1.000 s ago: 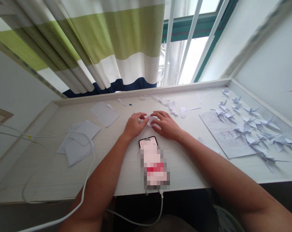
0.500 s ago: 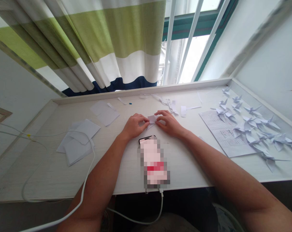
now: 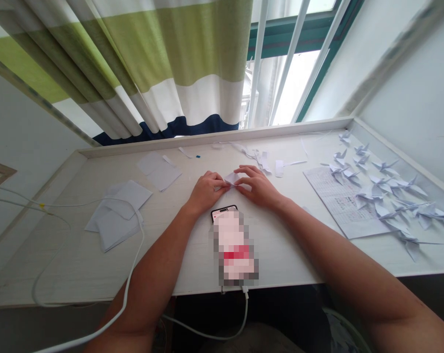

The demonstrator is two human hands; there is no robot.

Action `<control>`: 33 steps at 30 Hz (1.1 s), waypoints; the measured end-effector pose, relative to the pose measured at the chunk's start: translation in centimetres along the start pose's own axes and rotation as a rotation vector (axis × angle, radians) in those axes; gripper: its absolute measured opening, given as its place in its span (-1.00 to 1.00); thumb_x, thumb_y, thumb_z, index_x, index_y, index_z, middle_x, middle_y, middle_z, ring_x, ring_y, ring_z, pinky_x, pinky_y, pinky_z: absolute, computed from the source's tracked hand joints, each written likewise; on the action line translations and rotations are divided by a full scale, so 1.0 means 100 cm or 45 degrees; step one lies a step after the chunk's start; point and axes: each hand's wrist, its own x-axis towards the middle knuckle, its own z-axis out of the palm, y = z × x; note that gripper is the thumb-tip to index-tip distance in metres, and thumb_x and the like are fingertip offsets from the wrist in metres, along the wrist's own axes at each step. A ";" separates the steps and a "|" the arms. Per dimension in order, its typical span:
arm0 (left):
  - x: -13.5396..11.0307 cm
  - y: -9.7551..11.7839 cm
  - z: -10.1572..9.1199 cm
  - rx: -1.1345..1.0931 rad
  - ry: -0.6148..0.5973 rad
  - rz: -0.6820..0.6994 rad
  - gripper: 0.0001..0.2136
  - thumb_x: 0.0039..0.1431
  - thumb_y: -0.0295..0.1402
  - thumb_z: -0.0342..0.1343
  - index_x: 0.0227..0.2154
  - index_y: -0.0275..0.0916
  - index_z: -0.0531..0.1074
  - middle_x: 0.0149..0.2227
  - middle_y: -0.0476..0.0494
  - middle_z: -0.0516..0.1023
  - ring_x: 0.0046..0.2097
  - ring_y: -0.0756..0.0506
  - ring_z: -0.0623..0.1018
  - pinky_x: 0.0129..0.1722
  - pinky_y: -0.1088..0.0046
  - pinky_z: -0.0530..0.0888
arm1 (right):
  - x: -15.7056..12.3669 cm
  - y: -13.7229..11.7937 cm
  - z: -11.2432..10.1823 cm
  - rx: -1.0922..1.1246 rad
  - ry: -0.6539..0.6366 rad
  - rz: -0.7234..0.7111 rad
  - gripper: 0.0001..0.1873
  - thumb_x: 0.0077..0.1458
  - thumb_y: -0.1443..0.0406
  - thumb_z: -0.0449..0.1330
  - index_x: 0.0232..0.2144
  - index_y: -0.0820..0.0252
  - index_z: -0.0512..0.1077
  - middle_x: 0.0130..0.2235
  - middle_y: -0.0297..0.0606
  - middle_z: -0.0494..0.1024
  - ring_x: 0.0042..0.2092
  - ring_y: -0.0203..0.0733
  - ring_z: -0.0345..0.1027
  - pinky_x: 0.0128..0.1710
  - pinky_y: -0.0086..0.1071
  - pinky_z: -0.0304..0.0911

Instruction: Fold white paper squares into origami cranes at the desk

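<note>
- Left hand (image 3: pixel 207 190) and right hand (image 3: pixel 258 186) side by side at the middle of a white counter (image 3: pixel 60 250), heels low, fingers drawn in toward each other
- Small folded white paper (image 3: pixel 232 178) between the two hands, just above the counter, a pointed flap toward the window
- Left fingertips (image 3: pixel 219 179) pinching the paper's left end; right fingertips (image 3: pixel 240 182) closed on its right end, both hands gripping the same piece
- Smartphone (image 3: pixel 233 247), screen blurred out, lying flat just below the hands, with a white charging cable (image 3: pixel 246 314) dropping from its lower end past the counter's edge
- Two loose piles of white paper squares, one (image 3: pixel 119 215) well left of the left hand, a smaller one (image 3: pixel 162 172) nearer to it
- White paper scraps and strips (image 3: pixel 261 162) in a scattered line beyond the right hand
- Rows of finished white origami cranes (image 3: pixel 383 191) at the right end of the counter, many on a printed sheet (image 3: pixel 335 203)
- Second white cable (image 3: pixel 97 202) across the left of the counter
- Green, white and navy striped curtain (image 3: pixel 170 63) and a teal-framed window (image 3: pixel 291 63) beyond the counter
</note>
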 end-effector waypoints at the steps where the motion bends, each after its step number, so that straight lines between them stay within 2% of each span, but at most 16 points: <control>1: 0.000 0.001 0.000 -0.007 -0.003 -0.020 -0.90 0.28 -0.33 0.29 -0.23 -0.05 0.71 -0.22 -0.09 0.65 -0.07 -0.18 0.52 -0.01 0.20 0.50 | 0.000 -0.002 -0.002 -0.036 -0.015 -0.020 -0.84 0.30 0.31 0.25 -0.25 0.09 0.66 0.19 -0.12 0.56 0.34 0.18 0.27 0.29 0.19 0.30; 6: -0.001 0.008 -0.005 0.044 0.069 -0.087 -0.93 0.23 -0.34 0.33 -0.24 -0.16 0.64 -0.18 -0.14 0.63 -0.03 -0.21 0.52 0.03 0.17 0.49 | 0.000 -0.014 -0.010 -0.252 -0.108 -0.102 -0.82 0.30 0.30 0.26 -0.17 0.08 0.69 0.29 -0.11 0.49 0.41 0.23 0.17 0.32 0.24 0.26; 9: -0.002 0.011 -0.009 0.135 0.128 0.063 -0.82 0.26 -0.37 0.29 -0.08 -0.16 0.61 -0.02 -0.18 0.61 0.08 -0.24 0.47 0.11 0.15 0.46 | 0.000 -0.021 -0.012 -0.322 -0.145 -0.115 -0.78 0.30 0.30 0.25 -0.09 0.05 0.68 0.32 -0.13 0.45 0.43 0.22 0.13 0.36 0.26 0.21; 11: -0.003 0.013 -0.011 0.200 0.073 0.181 -0.82 0.31 -0.41 0.22 -0.08 -0.12 0.62 0.06 -0.15 0.62 0.13 -0.23 0.45 0.14 0.14 0.42 | 0.000 -0.023 -0.012 -0.324 -0.146 -0.116 -0.76 0.29 0.31 0.26 -0.04 0.04 0.66 0.34 -0.14 0.42 0.44 0.21 0.12 0.38 0.25 0.18; 15: -0.004 0.017 -0.012 0.282 -0.081 0.270 -0.78 0.34 -0.51 0.11 -0.18 -0.12 0.65 -0.03 -0.08 0.70 0.12 -0.21 0.49 0.12 0.12 0.37 | -0.001 -0.018 -0.008 -0.212 -0.049 -0.086 -0.75 0.28 0.34 0.24 -0.05 0.07 0.64 0.33 -0.10 0.42 0.42 0.21 0.15 0.34 0.23 0.23; 20: -0.005 0.025 -0.015 0.385 -0.106 0.250 -0.76 0.35 -0.48 0.08 -0.16 -0.11 0.65 -0.04 -0.09 0.72 0.16 -0.25 0.49 0.16 0.01 0.27 | -0.001 -0.003 -0.007 -0.043 0.130 0.051 -0.62 0.26 0.45 0.13 0.04 0.07 0.57 0.21 -0.06 0.51 0.27 0.13 0.34 0.25 0.20 0.34; 23: -0.006 0.030 -0.016 0.451 -0.124 0.263 -0.75 0.36 -0.46 0.08 -0.13 -0.10 0.65 -0.01 -0.10 0.71 0.18 -0.28 0.48 0.16 -0.02 0.25 | 0.000 -0.001 -0.008 -0.027 0.109 0.015 -0.63 0.30 0.43 0.09 0.02 0.05 0.57 0.17 -0.10 0.53 0.24 0.09 0.37 0.23 0.15 0.35; 27: -0.007 0.035 -0.017 0.485 -0.134 0.302 -0.78 0.39 -0.38 0.07 -0.12 -0.14 0.65 0.02 -0.13 0.70 0.16 -0.29 0.47 0.13 0.01 0.27 | 0.002 -0.004 -0.006 -0.078 0.025 -0.057 -0.61 0.30 0.46 0.07 0.01 0.06 0.58 0.21 -0.13 0.52 0.31 0.10 0.30 0.27 0.13 0.32; 33: -0.008 0.034 -0.016 0.432 -0.125 0.295 -0.77 0.40 -0.29 0.08 -0.09 -0.12 0.64 -0.02 -0.15 0.70 0.14 -0.30 0.48 0.10 0.01 0.29 | 0.004 0.001 -0.004 -0.185 -0.012 0.071 -0.61 0.23 0.48 0.13 -0.01 0.06 0.60 0.27 -0.08 0.46 0.39 0.18 0.19 0.29 0.22 0.28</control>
